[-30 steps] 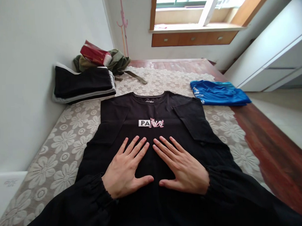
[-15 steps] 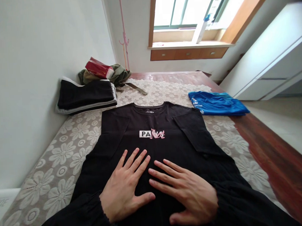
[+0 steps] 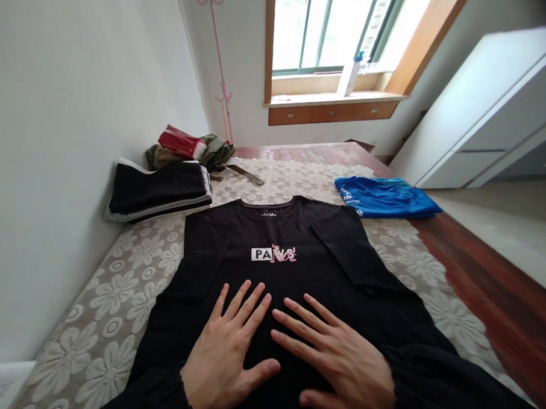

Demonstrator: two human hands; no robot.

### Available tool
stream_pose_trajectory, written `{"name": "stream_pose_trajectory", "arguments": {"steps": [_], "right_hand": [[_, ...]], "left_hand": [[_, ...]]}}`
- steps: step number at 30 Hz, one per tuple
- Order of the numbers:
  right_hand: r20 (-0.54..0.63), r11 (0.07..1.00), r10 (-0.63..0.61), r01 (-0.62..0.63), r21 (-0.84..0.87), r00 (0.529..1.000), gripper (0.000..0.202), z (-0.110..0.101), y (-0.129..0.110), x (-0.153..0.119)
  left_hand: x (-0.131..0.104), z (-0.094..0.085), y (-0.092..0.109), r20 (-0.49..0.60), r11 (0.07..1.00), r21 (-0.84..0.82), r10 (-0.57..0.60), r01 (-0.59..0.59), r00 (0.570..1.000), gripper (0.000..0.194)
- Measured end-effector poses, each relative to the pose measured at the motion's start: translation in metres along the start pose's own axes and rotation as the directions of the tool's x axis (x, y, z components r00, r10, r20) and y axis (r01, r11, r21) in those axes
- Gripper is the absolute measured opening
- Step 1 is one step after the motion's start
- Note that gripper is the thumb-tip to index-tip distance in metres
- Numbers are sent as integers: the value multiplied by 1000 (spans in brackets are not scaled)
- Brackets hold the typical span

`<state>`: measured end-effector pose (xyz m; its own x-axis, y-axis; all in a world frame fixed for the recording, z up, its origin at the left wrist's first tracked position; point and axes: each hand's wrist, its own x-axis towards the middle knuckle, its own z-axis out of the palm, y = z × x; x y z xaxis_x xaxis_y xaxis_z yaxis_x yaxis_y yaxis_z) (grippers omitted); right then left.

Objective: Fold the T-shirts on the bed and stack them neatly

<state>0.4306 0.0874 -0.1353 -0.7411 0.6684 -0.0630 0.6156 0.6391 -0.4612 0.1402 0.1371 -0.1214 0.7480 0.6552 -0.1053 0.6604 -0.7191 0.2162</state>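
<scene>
A black T-shirt [image 3: 276, 277] lies spread out with its collar away from me and a "PAWS" print with a pink figure on its chest. Both its sleeves are folded inward over the front. My left hand [image 3: 229, 351] rests flat on the shirt below the print, fingers spread, holding nothing. Beside it on the right, my right hand [image 3: 336, 358] also lies on the black cloth with its fingers apart and nothing in it. The hands do not touch each other. The shirt's lower part is hidden by my hands and dark sleeves.
A floral lace cloth [image 3: 109, 296] covers the wooden surface [image 3: 466, 280]. Folded black and grey clothes [image 3: 159, 188] lie at the left wall, before a green bag [image 3: 216, 149] and a red packet [image 3: 182, 142]. Folded blue clothing [image 3: 385, 196] is at the right.
The view has tilted up a little, so the shirt and both hands appear slightly lower. My right hand's fingers have shifted slightly on the cloth. Both hands remain flat on the shirt.
</scene>
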Motion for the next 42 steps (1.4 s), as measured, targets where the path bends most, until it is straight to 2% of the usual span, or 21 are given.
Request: {"name": "stream_pose_trajectory", "arguments": {"steps": [9, 14, 27, 32, 36, 42], "right_hand": [[-83, 989, 132, -138, -61, 988, 95, 7, -2, -2], [-188, 969, 202, -224, -104, 961, 96, 13, -8, -1], [-207, 971, 200, -222, -89, 958, 96, 14, -8, -1], [-242, 967, 189, -224, -124, 952, 92, 16, 0, -2], [-302, 924, 283, -344, -169, 910, 82, 7, 9, 1], [-332, 880, 332, -417, -228, 883, 77, -16, 17, 24]], "left_hand": [[-1, 1, -1, -15, 1000, -13, 13, -13, 1000, 95], [-2, 4, -4, -59, 1000, -1, 30, -30, 998, 96], [-3, 5, -4, -100, 998, 34, 51, -48, 994, 96], [-3, 5, -4, -107, 998, 33, 60, -57, 992, 97], [-3, 4, -4, -103, 999, 23, 50, -48, 993, 95], [-2, 0, -2, -67, 1000, -5, 27, -27, 997, 93]]}}
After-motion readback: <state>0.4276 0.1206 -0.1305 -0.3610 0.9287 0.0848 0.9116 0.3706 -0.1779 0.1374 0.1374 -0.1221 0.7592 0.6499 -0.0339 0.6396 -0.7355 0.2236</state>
